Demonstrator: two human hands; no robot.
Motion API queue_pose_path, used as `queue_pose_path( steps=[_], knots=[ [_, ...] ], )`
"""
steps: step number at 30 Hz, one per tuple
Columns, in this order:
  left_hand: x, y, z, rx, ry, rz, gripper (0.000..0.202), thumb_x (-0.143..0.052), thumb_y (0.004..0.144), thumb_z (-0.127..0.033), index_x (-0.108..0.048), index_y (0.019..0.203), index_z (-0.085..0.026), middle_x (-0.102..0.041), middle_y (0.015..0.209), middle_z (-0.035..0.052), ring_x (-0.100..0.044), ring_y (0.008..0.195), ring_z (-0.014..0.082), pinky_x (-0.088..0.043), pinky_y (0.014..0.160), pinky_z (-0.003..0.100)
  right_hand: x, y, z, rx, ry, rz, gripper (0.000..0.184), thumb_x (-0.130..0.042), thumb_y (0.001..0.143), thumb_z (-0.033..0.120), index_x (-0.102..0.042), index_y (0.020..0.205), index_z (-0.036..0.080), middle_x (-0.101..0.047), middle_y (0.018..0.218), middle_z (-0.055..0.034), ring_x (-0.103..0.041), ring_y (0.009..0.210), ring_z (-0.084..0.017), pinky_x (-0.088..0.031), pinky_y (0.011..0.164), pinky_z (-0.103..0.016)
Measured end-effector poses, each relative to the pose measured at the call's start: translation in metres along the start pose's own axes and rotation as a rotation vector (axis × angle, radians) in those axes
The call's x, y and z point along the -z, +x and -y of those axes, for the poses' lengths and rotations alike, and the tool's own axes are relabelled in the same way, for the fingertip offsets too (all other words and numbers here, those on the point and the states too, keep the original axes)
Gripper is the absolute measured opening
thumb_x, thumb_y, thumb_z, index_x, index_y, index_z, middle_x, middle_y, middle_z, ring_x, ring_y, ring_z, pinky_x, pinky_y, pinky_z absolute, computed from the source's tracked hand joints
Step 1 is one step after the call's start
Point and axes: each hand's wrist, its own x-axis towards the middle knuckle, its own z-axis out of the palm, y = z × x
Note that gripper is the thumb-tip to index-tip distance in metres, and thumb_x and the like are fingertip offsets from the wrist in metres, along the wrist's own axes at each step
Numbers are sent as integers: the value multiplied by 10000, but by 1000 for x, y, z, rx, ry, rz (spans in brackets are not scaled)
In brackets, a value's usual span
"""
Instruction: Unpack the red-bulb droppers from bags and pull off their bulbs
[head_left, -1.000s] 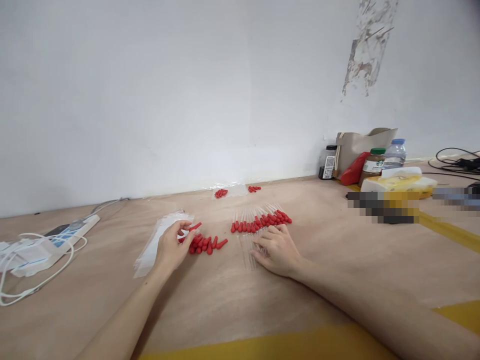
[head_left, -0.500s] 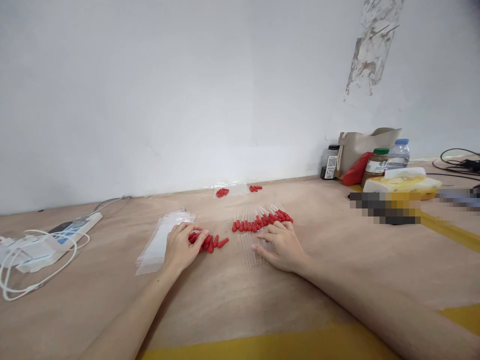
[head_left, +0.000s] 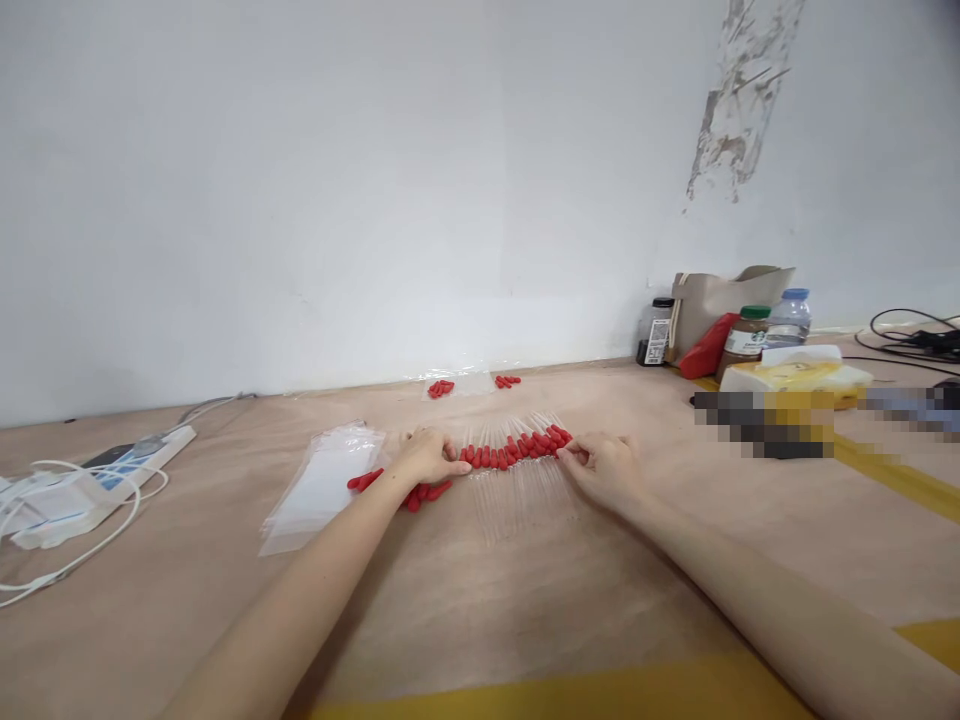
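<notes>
We have the row of red-bulbed droppers (head_left: 517,450) lying between our two hands, and we take it as our landmark. Our left hand (head_left: 427,457) is at the row's left end, thumb and fingers curved a little apart by the outermost bulb; we cannot tell whether it grips that bulb or only touches it. Our right hand (head_left: 606,468) is at the row's right end, thumb and forefinger nearly together; we cannot tell whether anything is pinched there. Just on our side of the row lie thin clear tubes (head_left: 517,507), side by side with no bulbs on them. Loose red bulbs (head_left: 429,494) sit near and left of the row, partly behind our left forearm, and flat clear bags (head_left: 319,495) lie farther left. The step seems to be evening the row from both ends, and we judge it goes best with light, equal pressure, pushing on the bulbs rather than the slender stems. Several bulbs toward the row's right end overlap, so squeezing hard could make them ride up over one another. We would keep our wrists low but off the tubes, which look likely to roll, and our left forearm away from the loose bulbs.
</notes>
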Motion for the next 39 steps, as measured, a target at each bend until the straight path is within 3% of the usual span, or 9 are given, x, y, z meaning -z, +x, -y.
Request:
queue_pose_path(
  steps=[4,8,11,13,17,21,30,35,39],
  knots=[
    [2,4,5,68,-31,29,236,-630,618,-442,-637,564,-212,-612,546,-7,-577,603,185,-390,667,308,1,-1,3,19,-8,-16,240,-465,768,299,-581,580,204,-601,600,20,-529,605,-134,-243,634,-293],
    [10,-19,20,127,4,-148,256,-529,720,-436,-634,684,-205,-645,761,48,-570,802,245,-353,757,389,-2,-2,4,13,25,-33,223,-461,778,298,-609,637,212,-601,647,8,-546,654,-148,-281,668,-304],
    [8,-47,25,-44,48,-412,201,-515,759,-383,-623,766,-214,-612,909,55,-524,911,245,-298,816,423,-6,-4,6,71,107,-84,188,-467,791,310,-631,812,219,-608,835,-30,-556,808,-178,-331,736,-323],
    [0,-66,23,-227,68,-511,166,-512,783,-339,-624,803,-218,-607,892,50,-526,876,218,-285,816,411,-7,-6,11,160,155,-119,262,-489,788,346,-596,982,207,-571,985,-70,-527,925,-200,-357,787,-338],
    [-21,-88,11,-428,58,-533,132,-512,809,-276,-626,811,-210,-624,860,42,-530,819,184,-284,806,382,-2,-14,28,394,155,-73,498,-532,762,444,-477,1192,200,-491,1148,-109,-455,1050,-229,-358,860,-373],
    [-33,-90,5,-476,26,-566,104,-532,805,-257,-624,836,-219,-630,866,33,-529,831,178,-278,825,387,2,-22,45,554,90,20,383,-512,801,397,-529,1145,230,-573,1052,-82,-474,986,-210,-313,869,-398],
    [-33,-90,2,-517,-8,-594,118,-522,813,-246,-620,877,-222,-632,879,36,-528,835,177,-295,800,374,-12,-28,55,631,119,40,197,-453,856,269,-629,935,225,-617,697,-11,-487,756,-145,-243,858,-391],
    [-31,-88,-5,-619,-3,-536,186,-549,805,-292,-604,976,-245,-647,910,21,-529,866,180,-285,823,376,-10,-30,60,650,140,27,201,-435,858,238,-631,834,202,-592,663,-5,-459,698,-127,-246,839,-374],
    [-33,-87,-5,-668,-13,-547,102,-520,831,-240,-613,870,-225,-654,757,-13,-536,764,146,-291,805,352,-9,-31,60,696,162,4,186,-446,850,236,-623,812,199,-572,625,5,-439,680,-122,-245,829,-368]
  ],
)
